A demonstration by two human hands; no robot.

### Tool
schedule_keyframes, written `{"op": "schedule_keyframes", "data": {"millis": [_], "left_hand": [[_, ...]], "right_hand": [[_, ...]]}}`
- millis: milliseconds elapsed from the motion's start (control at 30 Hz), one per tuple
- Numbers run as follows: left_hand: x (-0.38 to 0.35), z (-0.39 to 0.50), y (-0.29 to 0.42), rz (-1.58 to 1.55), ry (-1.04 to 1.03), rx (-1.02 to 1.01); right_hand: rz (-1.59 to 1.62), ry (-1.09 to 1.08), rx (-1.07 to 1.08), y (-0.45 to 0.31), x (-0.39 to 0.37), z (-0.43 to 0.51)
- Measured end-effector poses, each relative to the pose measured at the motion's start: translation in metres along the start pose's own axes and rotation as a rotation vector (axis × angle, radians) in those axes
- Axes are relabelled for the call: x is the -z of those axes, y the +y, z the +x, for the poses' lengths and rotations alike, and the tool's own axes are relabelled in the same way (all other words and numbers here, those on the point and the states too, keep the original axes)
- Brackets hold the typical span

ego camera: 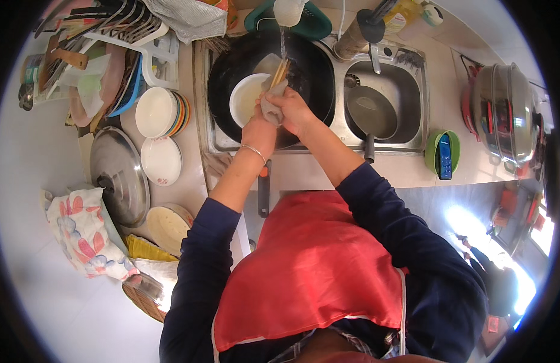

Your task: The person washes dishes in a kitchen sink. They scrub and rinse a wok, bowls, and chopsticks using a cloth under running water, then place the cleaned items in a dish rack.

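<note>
Several wooden chopsticks point up into water running from the tap. A greyish cloth is wrapped around their lower part. My right hand grips the cloth and chopsticks, thumb on top. Close beside it, my left hand is closed around their lower end. Both hands are over a large black wok set in the left sink basin. Inside the wok is a white bowl with cloudy liquid, partly hidden by my hands. A pale utensil or dish lies behind the bowl.
A small pan rests in the right basin. Stacked bowls, a metal lid and a dish rack stand left. A phone leans in a green container; a steamer is at right. Another person is at far right.
</note>
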State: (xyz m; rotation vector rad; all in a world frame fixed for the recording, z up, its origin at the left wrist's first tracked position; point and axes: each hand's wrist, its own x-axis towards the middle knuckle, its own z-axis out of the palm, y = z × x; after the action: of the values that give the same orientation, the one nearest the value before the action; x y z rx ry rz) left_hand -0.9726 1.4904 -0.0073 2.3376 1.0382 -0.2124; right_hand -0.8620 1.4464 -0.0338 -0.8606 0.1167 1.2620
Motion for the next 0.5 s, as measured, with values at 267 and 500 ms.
{"op": "schedule_keyframes", "data": {"millis": [267, 500], "left_hand": [[0.009, -0.018, -0.007, -0.711, -0.121, 0.071], [0.015, -0.002, -0.03, -1.418, -0.638, 0.241]], "right_hand": [[0.046, 0.084, 0.116, -0.001, 0.007, 0.004], [-0.013, -0.003, -0.05, -0.003, 0.005, -0.01]]}}
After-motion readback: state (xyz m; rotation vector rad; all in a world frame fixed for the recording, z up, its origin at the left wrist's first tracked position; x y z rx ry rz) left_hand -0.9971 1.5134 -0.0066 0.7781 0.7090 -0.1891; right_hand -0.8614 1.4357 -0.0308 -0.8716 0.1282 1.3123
